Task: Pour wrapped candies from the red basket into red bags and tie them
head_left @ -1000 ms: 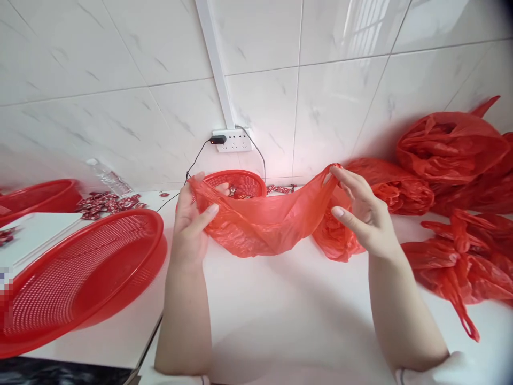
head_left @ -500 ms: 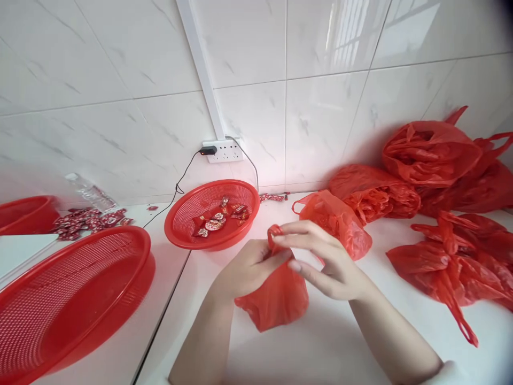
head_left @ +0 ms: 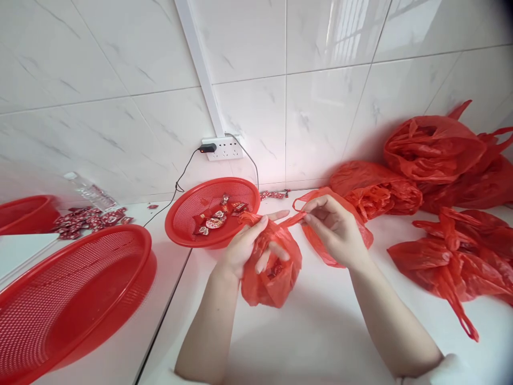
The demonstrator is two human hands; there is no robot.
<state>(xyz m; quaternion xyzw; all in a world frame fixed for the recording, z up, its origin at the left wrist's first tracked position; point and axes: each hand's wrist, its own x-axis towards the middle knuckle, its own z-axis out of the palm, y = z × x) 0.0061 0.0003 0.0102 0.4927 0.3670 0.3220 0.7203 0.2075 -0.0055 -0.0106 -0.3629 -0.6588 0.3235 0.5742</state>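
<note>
A small red plastic bag (head_left: 272,275) with wrapped sweets showing inside hangs just above the white table (head_left: 312,337). My left hand (head_left: 248,248) grips its gathered neck and one handle. My right hand (head_left: 334,227) pinches the bag's other handle, pulled out to the right as a thin strip. Behind my hands a small round red basket (head_left: 188,214) holds a few red wrapped sweets (head_left: 218,216).
A large red mesh basket (head_left: 64,299) fills the left front, with another red basket (head_left: 24,214) behind it. Loose sweets (head_left: 88,219) and a clear bottle (head_left: 90,192) lie by the wall. Several filled red bags (head_left: 436,176) pile up at the right. A wall socket (head_left: 222,148) has a black cable.
A second ago I held the bag spread wide open between both hands. I then brought its handles together, and now I pull them apart sideways over the gathered bag.
</note>
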